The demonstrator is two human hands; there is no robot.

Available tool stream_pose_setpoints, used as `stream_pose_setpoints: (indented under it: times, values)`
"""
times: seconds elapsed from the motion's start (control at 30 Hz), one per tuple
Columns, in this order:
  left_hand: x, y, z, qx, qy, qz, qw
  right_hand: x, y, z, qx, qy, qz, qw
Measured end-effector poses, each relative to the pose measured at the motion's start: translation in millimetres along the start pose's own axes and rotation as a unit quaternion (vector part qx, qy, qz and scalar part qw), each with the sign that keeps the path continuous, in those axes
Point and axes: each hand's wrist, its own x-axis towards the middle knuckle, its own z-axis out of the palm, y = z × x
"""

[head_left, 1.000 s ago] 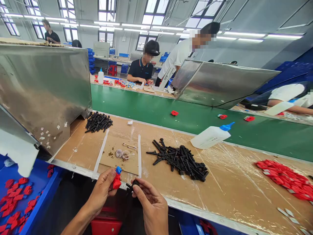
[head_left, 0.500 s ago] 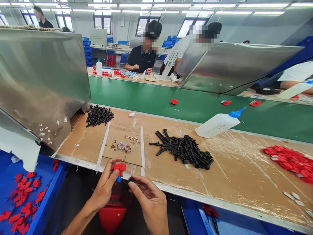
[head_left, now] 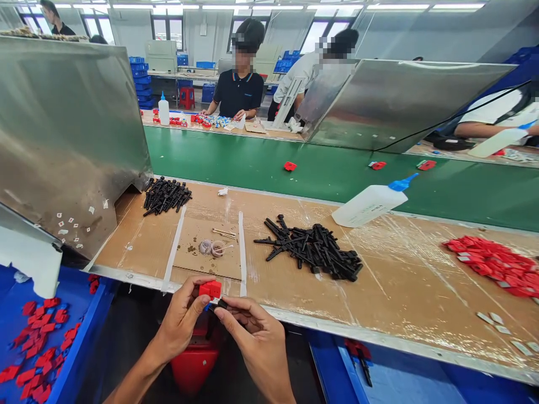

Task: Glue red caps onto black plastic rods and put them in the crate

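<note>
My left hand (head_left: 182, 320) is closed on a small red plastic part (head_left: 210, 289) with a blue tip underneath, held just below the near edge of the cardboard-covered bench (head_left: 400, 314). My right hand (head_left: 257, 343) pinches a small black plastic pin (head_left: 222, 304) and holds its end against the underside of the red part. Just beyond my hands lies a taped cardboard square with small rings (head_left: 211, 248) on it. A heap of black pins (head_left: 314, 252) lies to its right, and a smaller heap of black pins (head_left: 165, 194) sits at the back left.
A white squeeze bottle with a blue nozzle (head_left: 373, 202) lies by the green conveyor belt (head_left: 337, 174). Red parts (head_left: 492, 264) are heaped at right; more fill a blue bin (head_left: 37, 348) at lower left. A steel chute (head_left: 67, 140) stands left. Other people work across the belt.
My left hand turned the red part over, so its blue tip now points down. My right hand brought the black pin up against it. The view tilted slightly downward.
</note>
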Motion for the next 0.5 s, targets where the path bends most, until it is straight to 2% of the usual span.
stream_pose_setpoints:
  times: [0.13, 0.23, 0.37, 0.43, 0.5]
  values:
    - [0.5, -1.6, 1.2, -0.007, -0.018, 0.003, 1.0, 5.7, 8.0, -1.8, 0.048, -0.014, 0.038, 0.998]
    - [0.8, -7.8, 3.3, -0.086, -0.032, -0.024, 0.995, 10.3, 11.7, -4.4, 0.105, -0.036, 0.058, 0.992]
    - [3.4, -19.9, 6.7, -0.25, -0.082, -0.059, 0.963, 11.1, 10.6, -6.8, 0.122, -0.122, 0.066, 0.983]
    - [3.9, -23.6, 8.4, -0.302, -0.113, -0.066, 0.944, 9.6, 10.1, -7.0, 0.115, -0.176, 0.056, 0.976]
    - [2.5, -22.6, 9.6, -0.324, -0.123, -0.07, 0.935, 7.8, 11.0, -7.1, 0.098, -0.206, 0.031, 0.973]
